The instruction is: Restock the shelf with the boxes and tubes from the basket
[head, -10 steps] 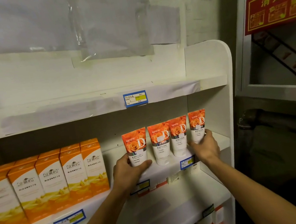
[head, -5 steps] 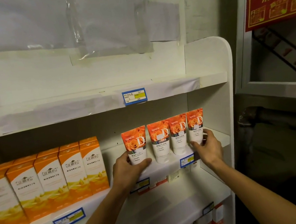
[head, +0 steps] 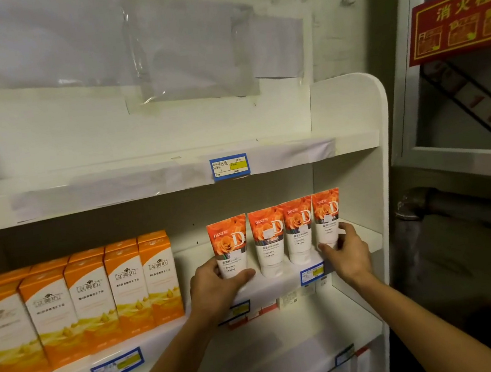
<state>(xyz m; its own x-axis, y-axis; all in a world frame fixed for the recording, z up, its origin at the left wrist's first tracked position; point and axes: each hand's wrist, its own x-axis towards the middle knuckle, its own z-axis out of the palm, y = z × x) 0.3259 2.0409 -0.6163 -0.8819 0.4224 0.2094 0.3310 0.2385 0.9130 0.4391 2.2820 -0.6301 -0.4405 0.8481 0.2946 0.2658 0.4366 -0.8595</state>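
While the left hand [head: 218,288] grips the leftmost tube [head: 230,245], the right hand [head: 348,255] pinches the rightmost tube [head: 326,215].

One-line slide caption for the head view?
Left hand and right hand grip end tubes of a four-tube shelf row.

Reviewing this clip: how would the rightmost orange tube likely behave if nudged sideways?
The rightmost tube stands tall on a narrow cap, so it would probably tip rather than slide. It might knock its close neighbour. The right hand gripping its base probably steadies it.
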